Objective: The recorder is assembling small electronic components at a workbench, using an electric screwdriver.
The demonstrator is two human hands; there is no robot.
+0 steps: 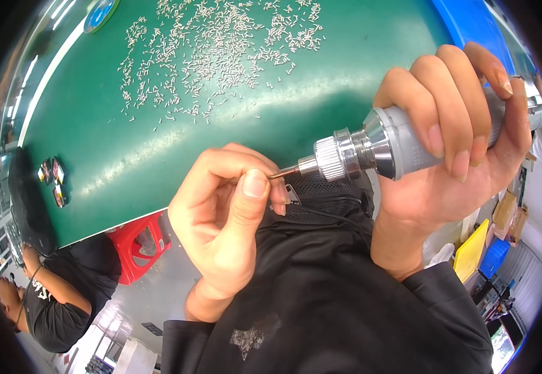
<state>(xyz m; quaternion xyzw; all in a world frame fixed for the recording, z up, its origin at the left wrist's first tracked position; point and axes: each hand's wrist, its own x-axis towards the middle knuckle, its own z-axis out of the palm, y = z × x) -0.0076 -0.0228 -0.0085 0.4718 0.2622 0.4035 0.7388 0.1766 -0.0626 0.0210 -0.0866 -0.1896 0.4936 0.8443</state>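
Observation:
My right hand (452, 124) is wrapped round the grey body of an electric screwdriver (417, 140), held level with its tip to the left. A silver knurled collar (333, 156) carries a thin bit (285, 172). The thumb and bent fingers of my left hand (230, 209) are pinched together at the bit's tip. They cover the tip, and whatever small piece may be between them is hidden. Beyond both hands, many small silvery pins (221, 53) lie scattered over the green tabletop (90, 118).
At the table's left end are several small dark shiny pieces (53, 177). A blue round dish (101, 14) and a blue tray (470, 28) stand at the far side. A red stool (139, 246) and a seated person in black (65, 305) are at the left.

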